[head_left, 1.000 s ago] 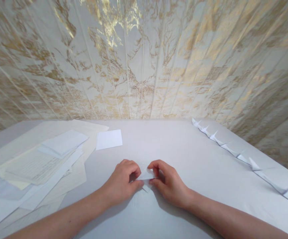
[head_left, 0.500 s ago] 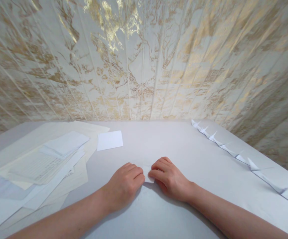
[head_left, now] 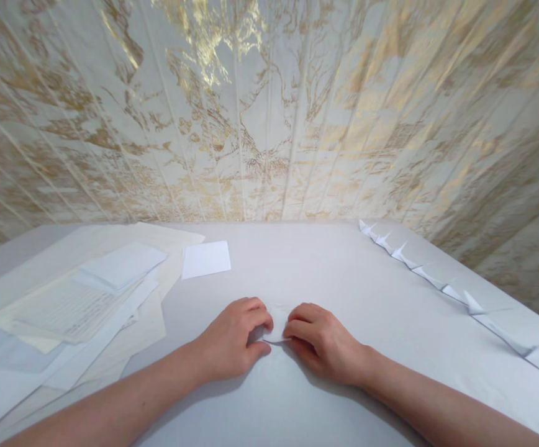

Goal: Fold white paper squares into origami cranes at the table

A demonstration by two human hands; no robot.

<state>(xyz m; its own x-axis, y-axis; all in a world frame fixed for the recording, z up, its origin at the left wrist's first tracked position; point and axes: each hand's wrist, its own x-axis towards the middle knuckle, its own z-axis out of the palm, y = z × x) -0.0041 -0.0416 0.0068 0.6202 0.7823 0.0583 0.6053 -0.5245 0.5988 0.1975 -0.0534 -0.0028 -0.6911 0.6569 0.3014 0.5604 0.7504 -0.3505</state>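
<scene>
A small folded piece of white paper (head_left: 276,326) lies on the grey table (head_left: 335,279) between my two hands. My left hand (head_left: 232,338) has its fingers curled, pinching the paper's left end. The paper's right end is pinched the same way by my right hand (head_left: 318,341). Most of the paper is hidden under my fingertips.
A white paper square (head_left: 205,259) lies behind my hands to the left. A loose pile of sheets (head_left: 74,304) covers the table's left side. Several folded white paper figures (head_left: 430,279) stand in a row along the right edge. A gold-patterned wall (head_left: 269,112) rises behind.
My fingers went from pinching the lifted paper to pressing it flat on the table, and now they curl round its ends again, slightly nearer me.
</scene>
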